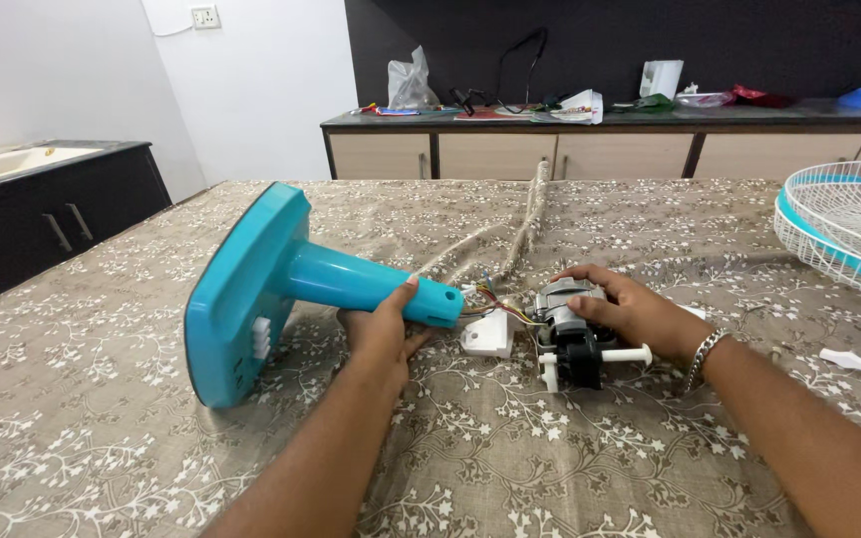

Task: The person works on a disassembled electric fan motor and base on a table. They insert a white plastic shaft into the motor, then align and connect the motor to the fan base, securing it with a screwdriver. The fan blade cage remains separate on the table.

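The teal fan stand [281, 284] lies on its side on the desk [600, 448], which is covered with a brown flowered cloth. Its flat base points to the left and its neck points to the right. The left hand [383, 334] grips the neck from below, with the fingers wrapped around it and the thumb [406, 292] on top, so the stand probably cannot roll. Just beside the open end of the neck is the fan motor [568, 334], joined to it by thin coloured wires [495, 302]. The right hand [630, 311] rests on the motor, fingers curved over its top, and seems to steady it so the wires stay loose. A small white plastic part [488, 336] lies between the 2 hands. The white fan guard [849, 234] sits well apart at the right edge.
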